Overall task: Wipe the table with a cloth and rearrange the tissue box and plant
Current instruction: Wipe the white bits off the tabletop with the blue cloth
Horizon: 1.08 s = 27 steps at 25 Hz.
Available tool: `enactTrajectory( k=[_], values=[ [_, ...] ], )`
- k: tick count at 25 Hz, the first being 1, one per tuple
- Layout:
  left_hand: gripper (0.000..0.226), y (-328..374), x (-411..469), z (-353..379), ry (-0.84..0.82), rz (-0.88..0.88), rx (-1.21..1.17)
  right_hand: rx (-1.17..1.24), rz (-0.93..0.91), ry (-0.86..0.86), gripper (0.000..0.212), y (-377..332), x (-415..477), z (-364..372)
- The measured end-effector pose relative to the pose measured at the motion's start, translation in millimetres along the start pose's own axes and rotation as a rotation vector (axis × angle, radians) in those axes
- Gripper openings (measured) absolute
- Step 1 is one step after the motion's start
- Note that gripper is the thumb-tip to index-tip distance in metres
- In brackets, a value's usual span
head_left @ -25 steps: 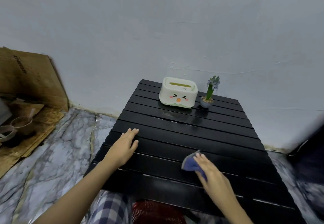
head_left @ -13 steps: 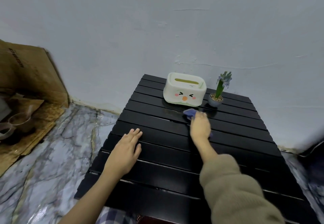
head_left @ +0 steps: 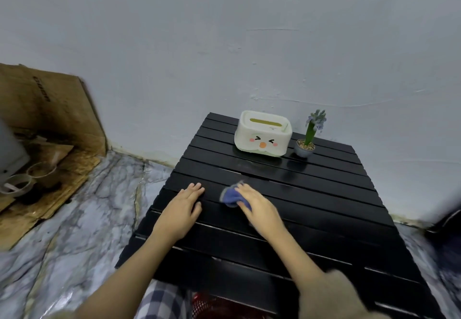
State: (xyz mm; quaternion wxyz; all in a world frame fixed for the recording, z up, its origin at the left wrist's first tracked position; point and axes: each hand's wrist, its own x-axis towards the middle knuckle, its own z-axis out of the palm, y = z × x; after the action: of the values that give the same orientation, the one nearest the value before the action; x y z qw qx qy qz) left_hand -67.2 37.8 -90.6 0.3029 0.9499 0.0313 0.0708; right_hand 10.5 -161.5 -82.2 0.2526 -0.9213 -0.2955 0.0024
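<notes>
A black slatted table (head_left: 324, 206) stands against a pale wall. At its far edge sits a cream tissue box (head_left: 263, 134) with a cartoon face, and right beside it a small potted plant (head_left: 308, 139) with a purple flower. My right hand (head_left: 259, 209) presses a blue cloth (head_left: 232, 195) onto the table's middle left; the cloth shows partly under my fingers. My left hand (head_left: 180, 211) lies flat on the table near its left edge, fingers together, holding nothing.
Marble-patterned floor (head_left: 74, 231) lies to the left. Cardboard (head_left: 47, 109) leans on the wall at far left, with cups and clutter (head_left: 27, 179) before it. A red basket (head_left: 217, 306) shows under the table's near edge. A dark object (head_left: 449, 219) sits at right.
My right hand has pulled the blue cloth back from near the tissue box toward the table's middle left. My left hand stays flat in the same place.
</notes>
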Motion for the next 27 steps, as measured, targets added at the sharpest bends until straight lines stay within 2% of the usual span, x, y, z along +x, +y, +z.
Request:
enactTrajectory(
  k=[2,5,7,9,11,13,16,18,20,23,25,27],
  values=[
    [0.045,1,-1,-2,-0.022,-0.001,0.016,-0.025,0.091,0.093,0.041,35,-48,-25],
    [0.047,4,-5,-3,-0.043,0.007,0.042,-0.09,0.412,0.247,0.037,94,-96,-73],
    [0.049,6,-10,-3,-0.055,0.021,0.056,-0.168,0.628,0.316,0.035,114,-96,-87],
    [0.05,11,-15,-6,-0.058,0.024,0.051,-0.191,0.693,0.346,0.033,101,-68,-79],
    [0.05,17,-19,-9,-0.038,0.022,0.039,-0.173,0.568,0.299,0.034,65,-36,-50],
    [0.05,24,-24,-10,-0.015,0.023,0.016,-0.118,0.343,0.202,0.036,15,-29,-13],
    [0.049,32,-31,-9,-0.02,0.019,-0.014,-0.019,0.051,0.048,0.042,-38,-88,4],
    [0.049,31,-37,-7,-0.047,0.016,-0.025,0.079,0.021,0.031,0.043,-25,-145,-13],
    [0.048,29,-40,-5,-0.063,0.009,-0.049,0.088,0.143,0.068,0.042,21,-193,-45],
    [0.048,32,-41,-4,-0.084,0.004,-0.079,-0.047,0.587,0.291,0.04,107,-220,-102],
    [0.047,37,-43,-5,-0.096,0.011,-0.098,-0.082,0.849,0.428,0.036,134,-200,-121],
    [0.047,46,-44,-8,-0.092,0.033,-0.117,-0.085,0.908,0.449,0.034,124,-154,-114]
  ],
)
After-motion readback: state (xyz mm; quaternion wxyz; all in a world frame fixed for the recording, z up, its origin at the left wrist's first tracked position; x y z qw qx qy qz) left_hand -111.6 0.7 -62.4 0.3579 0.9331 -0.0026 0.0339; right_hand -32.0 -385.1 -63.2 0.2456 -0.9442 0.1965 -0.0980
